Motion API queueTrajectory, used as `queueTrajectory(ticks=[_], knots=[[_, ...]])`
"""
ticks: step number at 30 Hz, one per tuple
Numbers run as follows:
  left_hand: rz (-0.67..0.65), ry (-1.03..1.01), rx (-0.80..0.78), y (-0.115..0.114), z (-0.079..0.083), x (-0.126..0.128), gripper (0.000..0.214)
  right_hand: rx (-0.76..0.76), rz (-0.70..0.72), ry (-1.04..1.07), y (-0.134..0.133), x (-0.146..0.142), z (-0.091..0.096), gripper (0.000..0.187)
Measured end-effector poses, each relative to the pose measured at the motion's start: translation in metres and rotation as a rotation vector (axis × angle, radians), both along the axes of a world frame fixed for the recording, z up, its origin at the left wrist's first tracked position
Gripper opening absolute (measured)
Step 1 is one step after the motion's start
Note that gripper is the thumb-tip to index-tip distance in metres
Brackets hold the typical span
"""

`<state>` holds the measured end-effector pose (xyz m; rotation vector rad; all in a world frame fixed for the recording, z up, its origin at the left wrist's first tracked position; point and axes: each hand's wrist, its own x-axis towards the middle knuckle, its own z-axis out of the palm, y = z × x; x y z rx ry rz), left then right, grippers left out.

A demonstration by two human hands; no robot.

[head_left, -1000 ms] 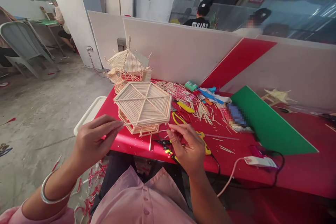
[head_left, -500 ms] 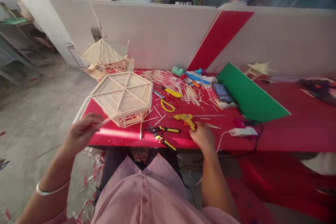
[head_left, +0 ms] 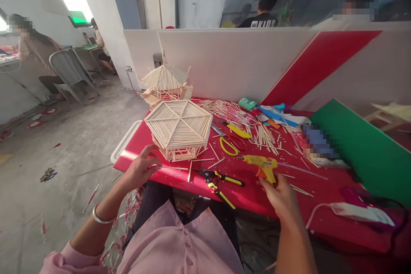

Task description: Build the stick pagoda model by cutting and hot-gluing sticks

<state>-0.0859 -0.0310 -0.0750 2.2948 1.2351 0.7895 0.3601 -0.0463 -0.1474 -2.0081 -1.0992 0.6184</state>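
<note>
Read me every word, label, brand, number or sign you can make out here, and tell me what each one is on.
"KIDS": white lettering on the black shirt seen over the partition; the smaller marks beside it are too small to read.
Yellow glue gun: a small marking on its side, too small to read.
Green item on the red table: a pale label, too blurred to read.

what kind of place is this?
Probably a craft workshop or classroom: a model building made of sticks, a glue gun and loose sticks share a red table, and other people are in the room.
</note>
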Motion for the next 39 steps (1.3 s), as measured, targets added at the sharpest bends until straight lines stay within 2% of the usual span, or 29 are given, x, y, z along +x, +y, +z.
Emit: queueTrajectory(ticks=[2, 5, 9, 12, 17, 20, 25, 28, 34, 39], knots=[[-0.051, -0.043, 0.003, 0.005, -0.006, 0.001, 0.017, 0.178, -0.005, 0.286, -0.007, -0.009, 0.008, 0.044], [-0.091, -0.115, 0.024, 0.012, -0.014, 0.010, 0.017, 0.296, 0.034, 0.464, -0.015, -0.024, 0.028, 0.046], [-0.038, -0.142, 0.147, 0.014, -0.022, 0.020, 0.017, 0.362, 0.119, 0.469, -0.024, -0.042, 0.054, 0.038], [0.027, -0.054, 0.292, 0.016, -0.023, 0.015, 0.020, 0.377, 0.142, 0.459, -0.029, -0.053, 0.064, 0.036], [-0.096, 0.244, 0.277, 0.033, -0.019, -0.002, 0.031, 0.386, 0.165, 0.492, -0.028, -0.072, 0.073, 0.037], [-0.113, 0.290, 0.289, 0.042, -0.017, 0.001, 0.031, 0.382, 0.173, 0.513, -0.025, -0.089, 0.079, 0.037], [-0.065, 0.212, 0.287, 0.035, -0.024, 0.027, 0.029, 0.445, 0.252, 0.508, -0.028, -0.109, 0.094, 0.033], [0.022, 0.103, 0.276, 0.026, -0.030, 0.043, 0.026, 0.479, 0.303, 0.481, -0.031, -0.116, 0.103, 0.034], [0.260, 0.010, 0.215, 0.013, -0.035, 0.074, 0.020, 0.525, 0.222, 0.395, -0.027, -0.128, 0.111, 0.035], [0.281, -0.144, 0.188, 0.007, -0.033, 0.106, 0.022, 0.551, 0.182, 0.400, -0.022, -0.131, 0.108, 0.034]])
